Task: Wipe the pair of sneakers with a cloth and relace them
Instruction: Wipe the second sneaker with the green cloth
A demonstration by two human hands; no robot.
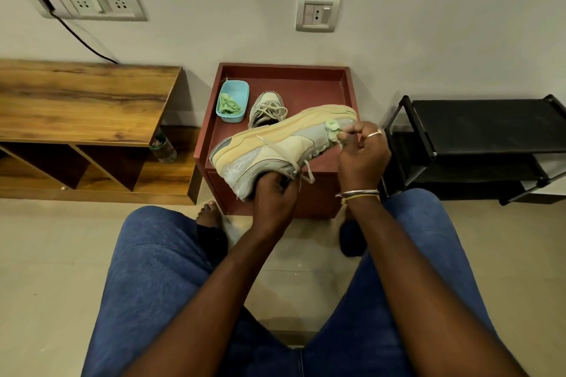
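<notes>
**Wiping under way on the first shoe; relacing not yet begun**

The right hand point(363, 153) pinches a small wad of green cloth point(332, 129) between thumb and curled fingers point(352, 131) and presses it against the side of the held sneaker point(275, 147), close to the toe. The left hand point(272, 196) grips the same shoe from below at the collar, with its fingers wrapped around the heel end. The shoe hangs in the air just above the front part of the red desk point(306, 70), touching nothing but the two hands.

Judging by this, the task is in its wiping stage. A loose lace point(301, 167) trails from the shoe just beside the left fingers, so the lacing looks undone. The second sneaker point(267, 109) stands on the desk beyond the left fingers, next to a blue tub point(242, 92) holding more green cloth. Whether it has been wiped cannot be told.

The held sneaker's long axis runs diagonally, from the heel at the left fingers up and away to the toe at the right fingers. It is rolled onto its side, with the pale sole turned up towards the wall. The second sneaker stands upright with its toe pointing towards the wall.
</notes>
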